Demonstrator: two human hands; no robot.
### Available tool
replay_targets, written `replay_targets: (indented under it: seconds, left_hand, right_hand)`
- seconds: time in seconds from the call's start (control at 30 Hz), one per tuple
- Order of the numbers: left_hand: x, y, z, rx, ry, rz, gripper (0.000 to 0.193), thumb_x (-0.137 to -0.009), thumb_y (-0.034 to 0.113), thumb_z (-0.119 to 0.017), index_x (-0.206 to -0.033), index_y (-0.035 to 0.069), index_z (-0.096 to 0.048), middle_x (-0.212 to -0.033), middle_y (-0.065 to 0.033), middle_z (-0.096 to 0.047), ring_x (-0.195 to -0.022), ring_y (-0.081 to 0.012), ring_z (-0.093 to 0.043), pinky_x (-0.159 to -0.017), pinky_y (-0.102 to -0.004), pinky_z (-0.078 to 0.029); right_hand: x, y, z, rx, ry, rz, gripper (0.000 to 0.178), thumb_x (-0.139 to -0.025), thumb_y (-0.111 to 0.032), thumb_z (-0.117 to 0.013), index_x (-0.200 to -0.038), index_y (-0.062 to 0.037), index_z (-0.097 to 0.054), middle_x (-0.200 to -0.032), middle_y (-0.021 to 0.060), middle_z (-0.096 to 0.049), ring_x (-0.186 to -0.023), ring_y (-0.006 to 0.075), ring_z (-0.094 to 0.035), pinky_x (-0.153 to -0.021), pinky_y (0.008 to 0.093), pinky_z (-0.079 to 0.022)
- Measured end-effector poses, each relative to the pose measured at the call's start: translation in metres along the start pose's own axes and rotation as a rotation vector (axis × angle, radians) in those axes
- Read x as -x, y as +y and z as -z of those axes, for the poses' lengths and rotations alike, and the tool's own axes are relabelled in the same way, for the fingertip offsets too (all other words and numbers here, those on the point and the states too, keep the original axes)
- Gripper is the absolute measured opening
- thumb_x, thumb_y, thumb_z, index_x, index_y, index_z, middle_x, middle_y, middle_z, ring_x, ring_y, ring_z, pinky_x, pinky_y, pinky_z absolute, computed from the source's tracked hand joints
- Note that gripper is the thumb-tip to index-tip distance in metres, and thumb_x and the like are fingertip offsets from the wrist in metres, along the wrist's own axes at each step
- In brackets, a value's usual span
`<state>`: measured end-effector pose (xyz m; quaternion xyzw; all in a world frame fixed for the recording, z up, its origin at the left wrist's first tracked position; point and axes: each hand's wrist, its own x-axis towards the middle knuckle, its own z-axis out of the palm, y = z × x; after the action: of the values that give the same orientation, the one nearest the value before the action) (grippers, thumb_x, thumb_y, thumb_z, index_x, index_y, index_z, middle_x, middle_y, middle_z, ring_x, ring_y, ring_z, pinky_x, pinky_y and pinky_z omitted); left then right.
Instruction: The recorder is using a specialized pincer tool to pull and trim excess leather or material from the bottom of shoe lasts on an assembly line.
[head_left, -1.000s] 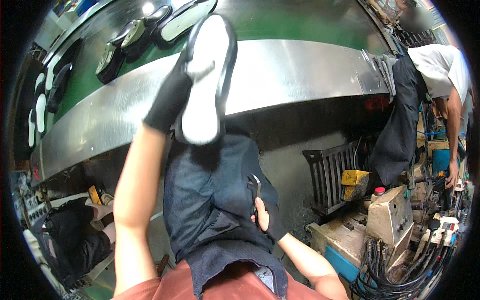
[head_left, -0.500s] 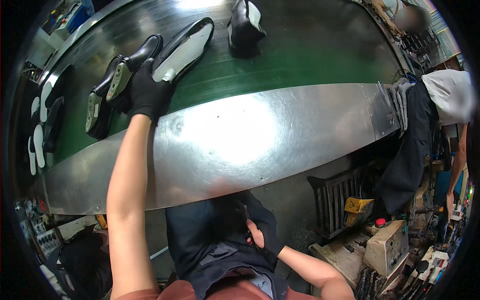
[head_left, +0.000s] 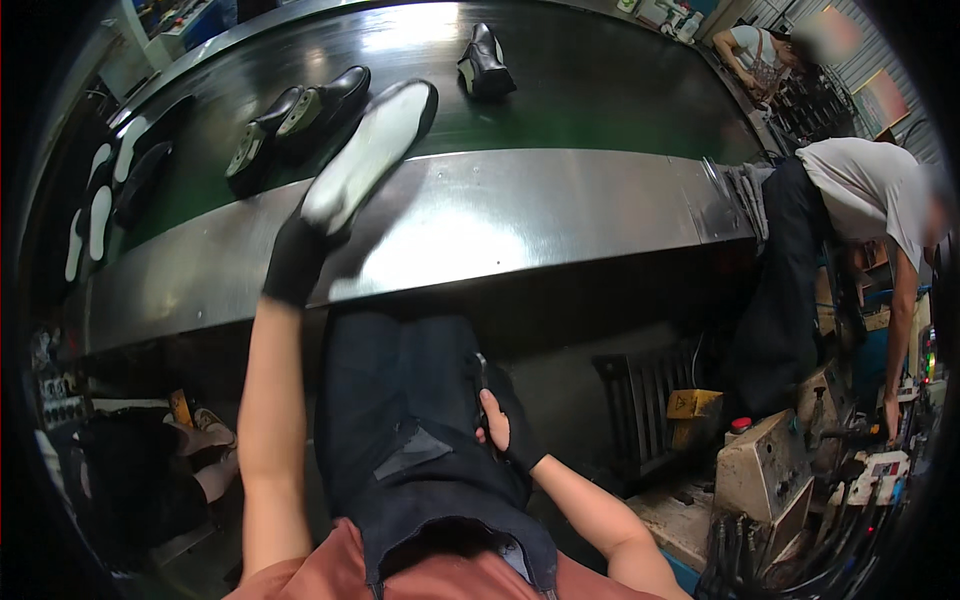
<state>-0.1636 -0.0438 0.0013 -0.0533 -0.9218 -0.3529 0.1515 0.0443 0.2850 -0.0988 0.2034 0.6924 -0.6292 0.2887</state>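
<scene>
Sole (head_left: 368,155) lay white side up across the edge between belt (head_left: 600,90) and steel bench (head_left: 520,215). Our gloved left hand (head_left: 295,262) gripped its near end. Right hand (head_left: 505,425), curled on a small dark tool at our apron (head_left: 400,420). Shoes (head_left: 300,115) just beyond.

Black shoe (head_left: 372,150) with white sole facing up, lying tilted across the near edge of the dark conveyor belt (head_left: 600,90), heel overhanging the steel ledge (head_left: 520,215), being gripped at its near end.
</scene>
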Motion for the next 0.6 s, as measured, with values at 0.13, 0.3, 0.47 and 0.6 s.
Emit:
replay_targets:
  seconds: [0.13, 0.3, 0.47, 0.6]
  left_hand:
    - [0.18, -0.016, 0.065, 1.207, 0.259, 0.3, 0.053, -0.09, 0.032, -0.054, -0.134, 0.001, -0.05, -0.126, -0.0118, -0.058, -0.118, -0.0241, -0.055, -0.103, -0.0399, -0.044]
    - [0.218, 0.042, 0.07, 0.701, 0.224, 0.224, 0.043, -0.085, 0.012, -0.063, -0.125, -0.001, -0.057, -0.124, -0.014, -0.06, -0.115, -0.0233, -0.057, -0.101, -0.036, -0.042]
    - [0.183, 0.099, 0.03, 0.46, -0.112, -0.087, 0.024, -0.092, 0.018, -0.059, -0.102, -0.002, -0.066, -0.111, -0.012, -0.066, -0.106, -0.0222, -0.06, -0.092, -0.0356, -0.046]
    - [0.171, 0.089, 0.008, 1.084, -0.209, 0.338, 0.068, -0.096, 0.065, -0.035, -0.098, 0.005, -0.066, -0.088, -0.0047, -0.065, -0.086, -0.019, -0.063, -0.084, -0.0323, -0.049]
  right_hand:
    - [0.044, 0.009, -0.007, -0.102, -0.011, -0.001, 0.04, -0.1, -0.041, -0.049, -0.102, -0.0021, -0.056, -0.065, 0.0006, -0.049, -0.051, 0.0081, -0.051, -0.048, 0.0231, -0.044]
    - [0.088, -0.032, -0.013, 0.026, -0.171, 0.144, 0.044, -0.1, -0.046, -0.045, -0.092, -0.0047, -0.056, -0.069, 0.0015, -0.052, -0.059, 0.0093, -0.055, -0.056, 0.0239, -0.046]
    - [0.124, -0.073, -0.02, 0.16, -0.448, 0.214, 0.042, -0.103, -0.042, -0.041, -0.092, -0.0045, -0.057, -0.09, 0.0021, -0.058, -0.082, 0.0105, -0.06, -0.075, 0.0272, -0.049]
    - [0.112, -0.063, -0.03, 0.213, -0.56, 0.437, 0.042, -0.105, -0.032, -0.037, -0.122, -0.0018, -0.06, -0.107, 0.007, -0.064, -0.097, 0.0172, -0.057, -0.092, 0.0296, -0.043]
